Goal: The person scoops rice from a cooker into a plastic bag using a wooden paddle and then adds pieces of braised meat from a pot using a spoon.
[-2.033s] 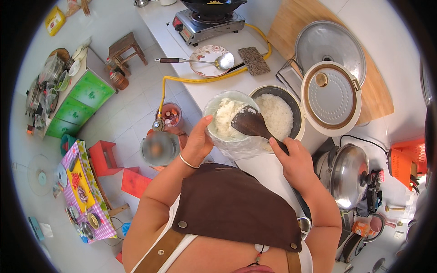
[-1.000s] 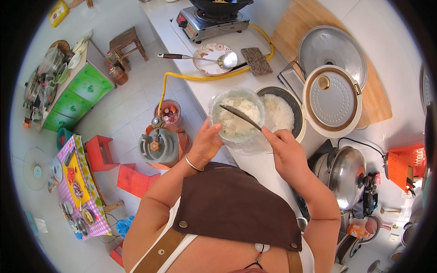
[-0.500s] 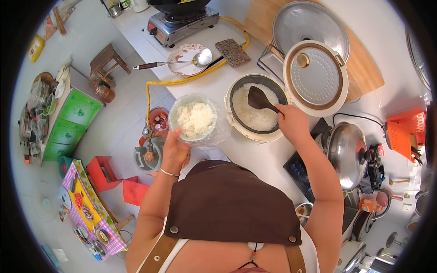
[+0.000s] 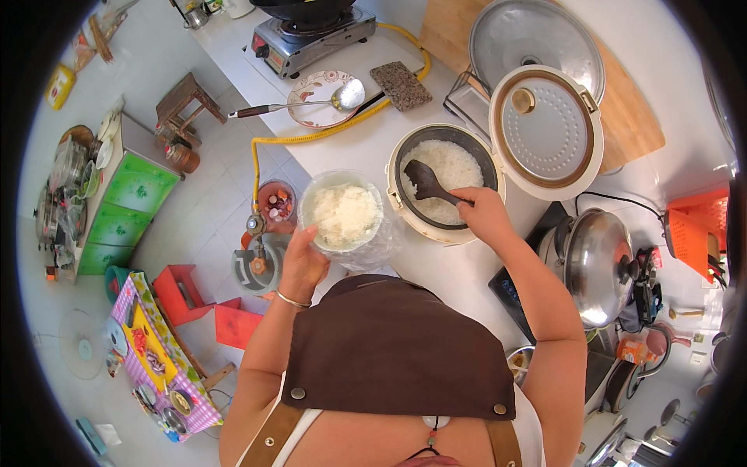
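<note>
Being gripped between thumb and part-hidden fingers of the left hand [image 4: 306,260], the rice bowl [image 4: 352,245] is being held over the edge of the counter [image 4: 436,272], spilling being risked by its loose film [image 4: 380,245]; the rice paddle [image 4: 425,183], clasped by the curled right hand [image 4: 485,210], is being held inside the rice cooker [image 4: 412,222], room being bounded by its raised lid [image 4: 546,138].

I face a white counter [image 4: 354,152] bearing an open rice cooker [image 4: 405,214] between its left and back edges. Toward its far end sits a silver gas stove [image 4: 315,48]; nearer me, a patterned plate [image 4: 309,87] and a speckled slab [image 4: 401,86]. A yellow hose [image 4: 288,141] crosses the left edge.
</note>
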Demonstrator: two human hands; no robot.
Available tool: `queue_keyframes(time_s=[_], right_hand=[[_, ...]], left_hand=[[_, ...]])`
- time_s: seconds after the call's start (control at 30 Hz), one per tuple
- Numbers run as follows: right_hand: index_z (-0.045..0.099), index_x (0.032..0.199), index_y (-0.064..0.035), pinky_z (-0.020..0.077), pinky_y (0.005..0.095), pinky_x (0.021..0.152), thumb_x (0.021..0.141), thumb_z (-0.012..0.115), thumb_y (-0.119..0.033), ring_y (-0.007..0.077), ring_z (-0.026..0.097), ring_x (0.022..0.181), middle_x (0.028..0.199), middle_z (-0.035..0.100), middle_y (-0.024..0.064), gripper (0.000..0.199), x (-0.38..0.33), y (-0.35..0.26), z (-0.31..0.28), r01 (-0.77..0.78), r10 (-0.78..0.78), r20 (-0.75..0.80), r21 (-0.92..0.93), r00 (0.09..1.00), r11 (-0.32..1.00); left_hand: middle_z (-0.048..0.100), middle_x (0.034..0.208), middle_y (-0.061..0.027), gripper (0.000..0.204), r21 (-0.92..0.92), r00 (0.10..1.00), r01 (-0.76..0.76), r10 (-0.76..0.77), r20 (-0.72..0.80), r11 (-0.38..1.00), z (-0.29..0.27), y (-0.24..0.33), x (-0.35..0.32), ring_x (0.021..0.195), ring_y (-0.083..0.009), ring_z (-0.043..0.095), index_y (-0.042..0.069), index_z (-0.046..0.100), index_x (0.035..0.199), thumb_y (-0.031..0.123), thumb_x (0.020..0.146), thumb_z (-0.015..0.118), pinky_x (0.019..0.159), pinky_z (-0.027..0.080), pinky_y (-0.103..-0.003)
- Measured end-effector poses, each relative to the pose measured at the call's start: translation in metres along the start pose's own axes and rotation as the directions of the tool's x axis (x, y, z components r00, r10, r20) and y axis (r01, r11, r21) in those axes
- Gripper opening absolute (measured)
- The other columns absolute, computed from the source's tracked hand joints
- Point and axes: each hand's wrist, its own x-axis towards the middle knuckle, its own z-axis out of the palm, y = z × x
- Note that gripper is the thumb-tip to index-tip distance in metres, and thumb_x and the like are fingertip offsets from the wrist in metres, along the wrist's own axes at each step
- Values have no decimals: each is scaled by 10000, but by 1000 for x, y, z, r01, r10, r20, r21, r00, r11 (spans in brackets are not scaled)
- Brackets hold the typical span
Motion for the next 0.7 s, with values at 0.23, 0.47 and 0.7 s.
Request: queue_keyframes(time_s=[0.23, 0.47, 0.7], right_hand=[[635, 1132, -6, 344, 211, 482, 842, 538, -28, 71, 427, 523, 699, 583, 39, 307, -4, 5, -17, -298, 275, 117, 464, 954, 834], [592, 1192, -4, 300, 183, 437, 855, 534, 7, 41, 390, 489, 732, 581, 38, 342, -22, 2, -42, -249, 267, 76, 664, 961, 705], [614, 1207, -153, 475, 321, 688, 824, 547, 67, 227, 570, 757, 909, 593, 86, 446, -50, -58, -10, 481, -476, -179, -16, 861, 876]], left_hand=[[493, 1299, -143, 543, 40, 999, 36, -36, -4, 999, 15, 2, 5, 1186, -272, 502, 1, 381, 1326, 192, 854, 567, 974, 437, -420], [538, 1248, -109, 513, 108, 998, 55, -51, -39, 993, 26, 9, 7, 1153, -255, 525, 21, 452, 1277, 250, 842, 598, 944, 448, -410], [565, 1226, -102, 558, 48, 992, 118, -116, -43, 992, 29, 8, 9, 1132, -247, 541, 28, 470, 1279, 283, 812, 639, 965, 436, -398]])
